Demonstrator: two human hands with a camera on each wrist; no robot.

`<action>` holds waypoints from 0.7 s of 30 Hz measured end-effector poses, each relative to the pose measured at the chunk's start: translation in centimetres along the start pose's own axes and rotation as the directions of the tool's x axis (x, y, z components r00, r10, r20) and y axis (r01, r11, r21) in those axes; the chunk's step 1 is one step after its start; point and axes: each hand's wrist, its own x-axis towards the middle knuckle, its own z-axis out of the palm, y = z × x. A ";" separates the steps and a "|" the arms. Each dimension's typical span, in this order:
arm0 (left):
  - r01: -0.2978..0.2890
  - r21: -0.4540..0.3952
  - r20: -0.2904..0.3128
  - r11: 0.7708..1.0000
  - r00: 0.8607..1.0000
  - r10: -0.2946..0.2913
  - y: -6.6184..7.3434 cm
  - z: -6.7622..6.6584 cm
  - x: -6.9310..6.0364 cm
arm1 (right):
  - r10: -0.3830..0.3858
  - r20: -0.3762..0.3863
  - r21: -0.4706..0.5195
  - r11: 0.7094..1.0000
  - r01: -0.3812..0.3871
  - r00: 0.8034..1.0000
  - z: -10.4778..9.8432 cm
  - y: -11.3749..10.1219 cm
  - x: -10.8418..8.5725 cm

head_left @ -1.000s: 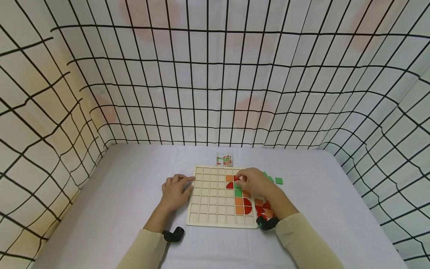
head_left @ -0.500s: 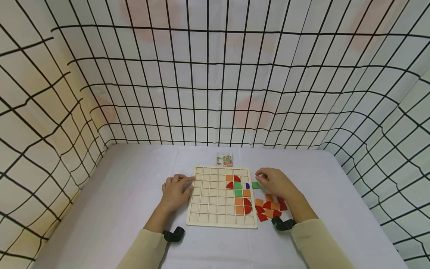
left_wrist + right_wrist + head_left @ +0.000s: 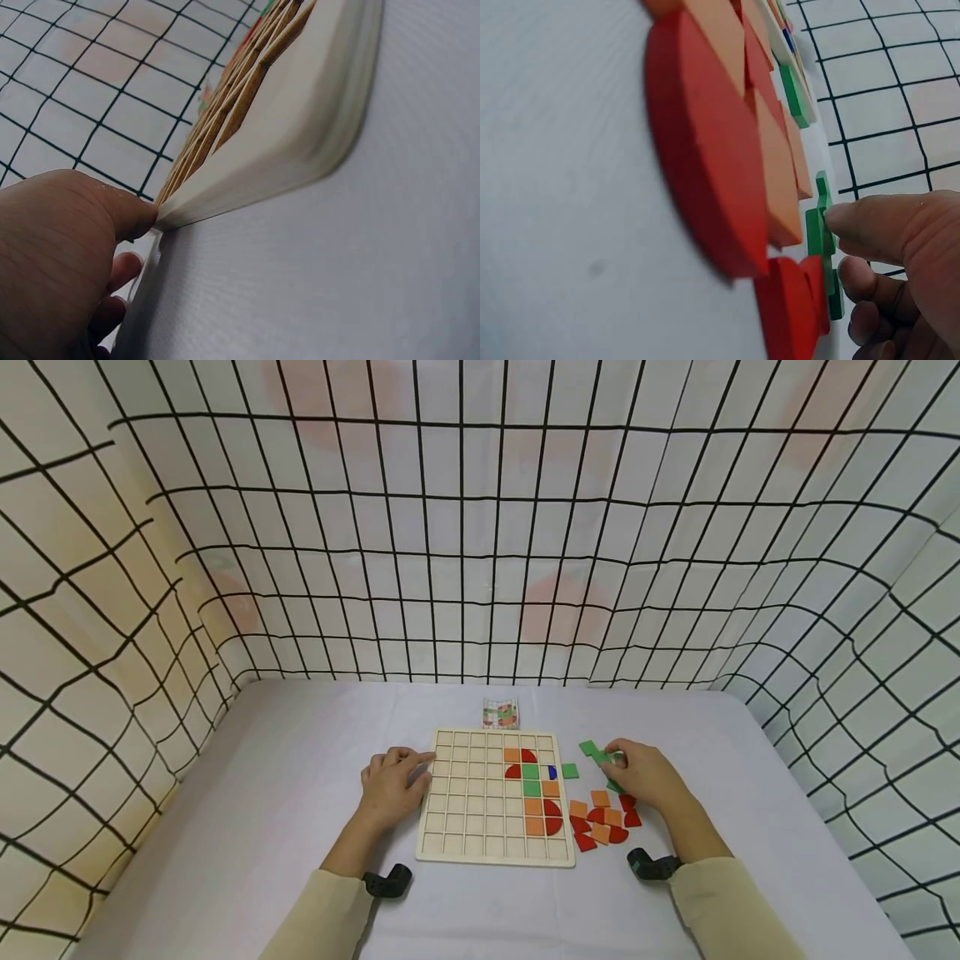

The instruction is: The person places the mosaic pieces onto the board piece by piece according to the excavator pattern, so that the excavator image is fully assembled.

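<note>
A pale wooden grid board (image 3: 472,810) lies on the table, with orange, red and green flat tiles and a blue piece (image 3: 552,772) in its right-hand cells. My left hand (image 3: 390,787) rests at the board's left edge, thumb and index finger touching it; the left wrist view shows the thumb (image 3: 135,214) against the rim. Right of the board, my right hand (image 3: 643,772) is over a cluster of green square tiles (image 3: 597,757). In the right wrist view its thumb (image 3: 855,217) touches the green tiles (image 3: 815,232); no tile looks lifted.
Loose red and orange tiles (image 3: 600,833) lie in a pile beside the board's lower right, close under the right wrist. A single green tile (image 3: 570,771) lies by the right edge. A small patterned card (image 3: 500,714) stands behind the board. Black netting (image 3: 462,560) surrounds the table.
My right hand has moved off the board to the right, past the single green tile, to the green cluster. The blue piece has come into view on the board. The left hand stays put.
</note>
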 end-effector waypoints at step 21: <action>0.002 -0.002 0.002 1.000 1.000 -0.002 -0.1 0.1 0.1 | -0.017 0.020 -0.027 0.999 0.017 1.000 0.4 0.1 0.6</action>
